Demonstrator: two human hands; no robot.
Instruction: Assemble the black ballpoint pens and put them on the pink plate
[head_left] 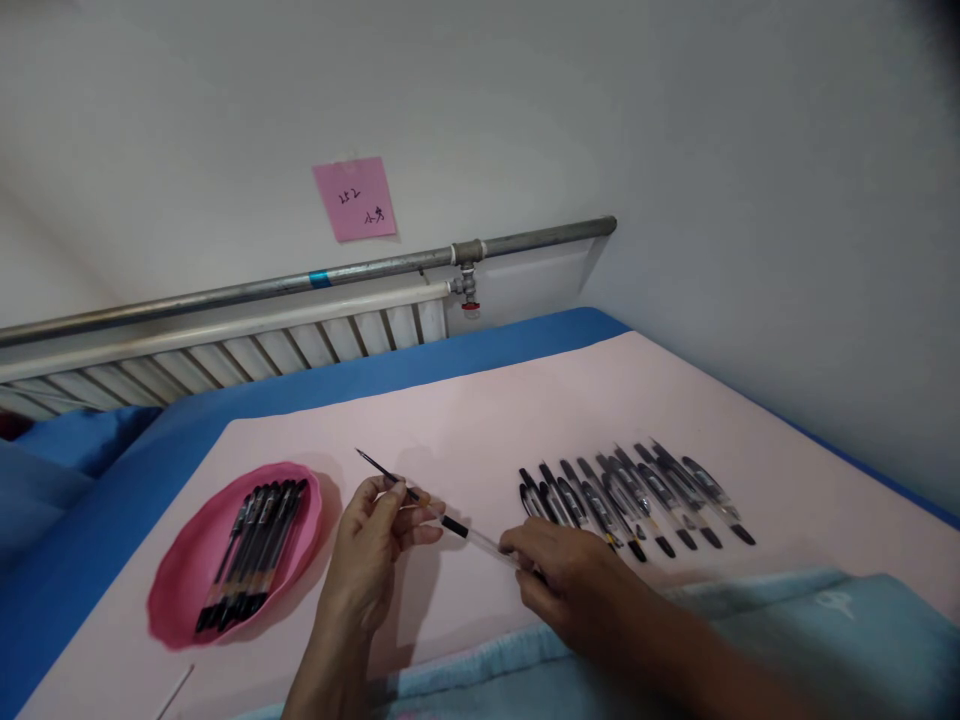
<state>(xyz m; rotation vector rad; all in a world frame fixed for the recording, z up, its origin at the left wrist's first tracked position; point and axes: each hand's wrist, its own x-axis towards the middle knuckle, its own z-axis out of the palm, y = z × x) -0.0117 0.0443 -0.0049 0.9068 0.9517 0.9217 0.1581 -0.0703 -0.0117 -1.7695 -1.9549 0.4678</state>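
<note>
My left hand (pixel 375 545) pinches a thin black pen refill (pixel 390 474) near its middle, tip pointing up and left. My right hand (pixel 570 580) grips the clear barrel end (pixel 484 541) of the same pen, low on the pink mat (pixel 480 420). A row of several disassembled black pens (pixel 637 495) lies just beyond my right hand. To the left of my left hand, a pink oval tray (pixel 169 600) holds several assembled black pens (pixel 255 550).
The mat lies on a blue-covered table (pixel 90 530) against a white wall with a radiator (pixel 225 355), a metal pipe and a pink sticky note (pixel 355 198). Light blue cloth (pixel 825 630) covers the near edge. A thin white stick (pixel 176 690) lies at lower left.
</note>
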